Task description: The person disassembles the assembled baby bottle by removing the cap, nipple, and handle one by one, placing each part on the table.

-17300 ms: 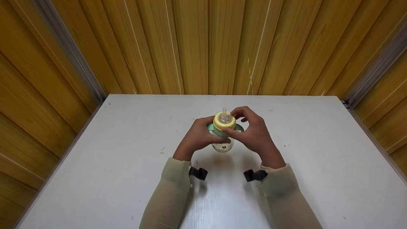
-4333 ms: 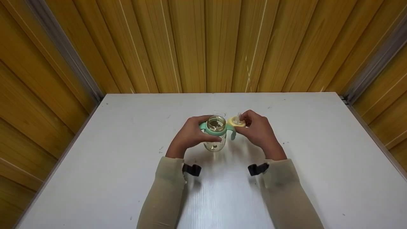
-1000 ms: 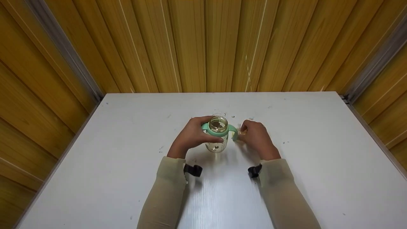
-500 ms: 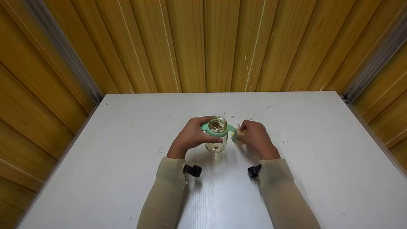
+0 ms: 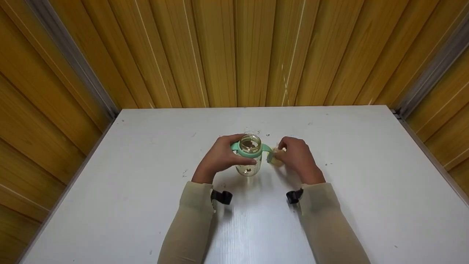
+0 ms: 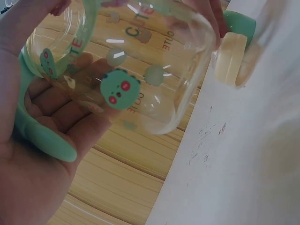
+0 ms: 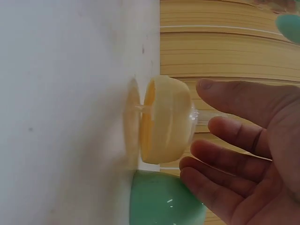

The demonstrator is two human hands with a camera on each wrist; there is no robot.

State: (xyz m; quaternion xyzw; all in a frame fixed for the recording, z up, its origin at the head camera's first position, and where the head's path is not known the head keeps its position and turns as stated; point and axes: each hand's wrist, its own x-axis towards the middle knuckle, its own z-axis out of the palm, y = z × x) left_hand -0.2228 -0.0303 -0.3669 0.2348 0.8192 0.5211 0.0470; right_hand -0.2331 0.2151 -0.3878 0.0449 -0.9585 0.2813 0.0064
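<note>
My left hand grips a clear baby bottle round its upper part, close under the bare threaded mouth. The bottle has a mint-green two-handled collar and, in the left wrist view, cartoon prints. It is held above the table. To its right, my right hand is low over a pale yellow screw ring with a clear spout, which sits at the tabletop. In the right wrist view the thumb and loosely bent fingers stand around the ring's spout side, not closed on it.
A green domed cap stands on the white table beside the ring; my right hand hides it in the head view. Wood-patterned panels rise behind the table's far edge. Small dark marks dot the tabletop.
The yellow ring was on the bottle at first, then lifted off in my right hand, then brought down to the table. In the last half second my right fingers loosened and rose slightly.
</note>
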